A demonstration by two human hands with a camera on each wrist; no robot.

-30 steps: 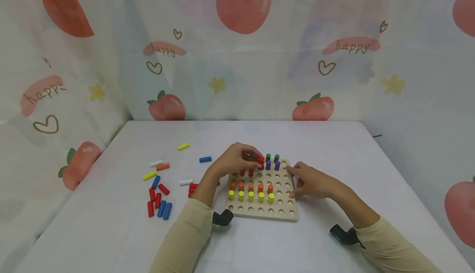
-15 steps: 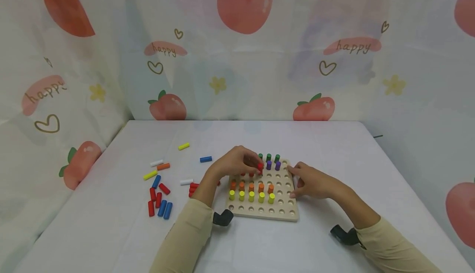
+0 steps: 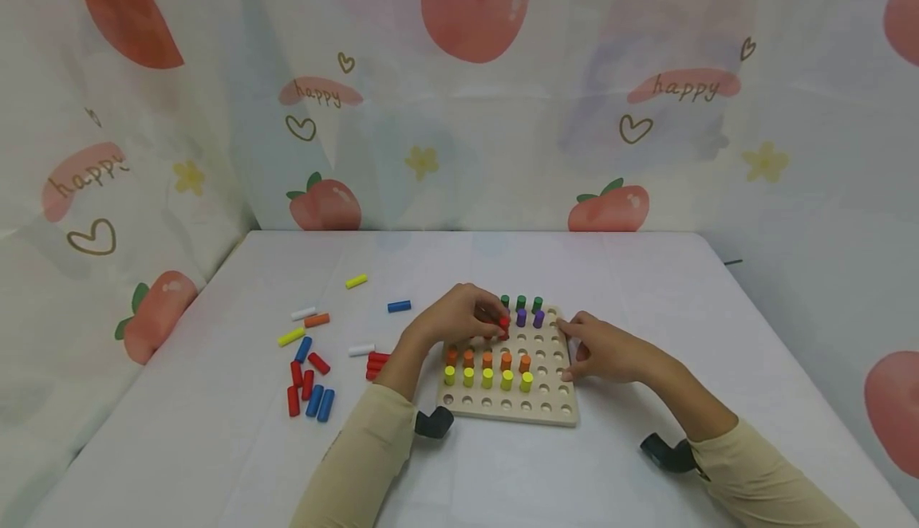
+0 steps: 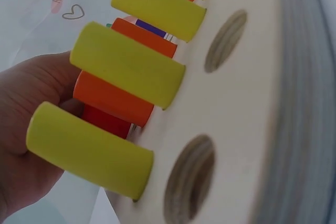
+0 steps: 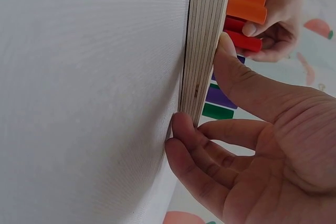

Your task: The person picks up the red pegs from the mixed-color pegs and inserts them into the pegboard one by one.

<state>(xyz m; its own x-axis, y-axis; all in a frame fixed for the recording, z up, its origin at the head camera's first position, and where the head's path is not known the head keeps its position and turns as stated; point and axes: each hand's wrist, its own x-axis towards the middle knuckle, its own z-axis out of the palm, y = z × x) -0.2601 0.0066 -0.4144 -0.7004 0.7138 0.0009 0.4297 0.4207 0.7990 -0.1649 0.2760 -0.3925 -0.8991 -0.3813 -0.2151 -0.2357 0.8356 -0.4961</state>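
My left hand (image 3: 459, 313) pinches a red peg (image 3: 505, 324) upright at a hole in the wooden pegboard (image 3: 517, 418). In the right wrist view this red peg (image 5: 247, 42) stands beside another red one, between thumb and fingers. Rows of yellow pegs (image 3: 487, 378) and orange pegs (image 3: 487, 360) fill the nearer part; purple pegs (image 3: 538, 319) and green pegs (image 3: 538, 304) stand at the back. My right hand (image 3: 606, 346) grips the board's right edge, thumb (image 5: 227, 48) on its face corner and fingers by its side. Left-hand fingers are mostly hidden behind pegs in the left wrist view.
Left of the board lie loose red pegs (image 3: 307, 385), blue pegs (image 3: 326, 405), yellow pegs (image 3: 290, 336), white pegs (image 3: 361, 350) and an orange peg (image 3: 317, 320). Some red pegs (image 3: 376, 360) lie close to the left forearm. Printed curtains border the white table (image 3: 610, 464).
The left hand has lowered the red peg slightly toward the board and still holds it. The right hand stays at the board's edge.
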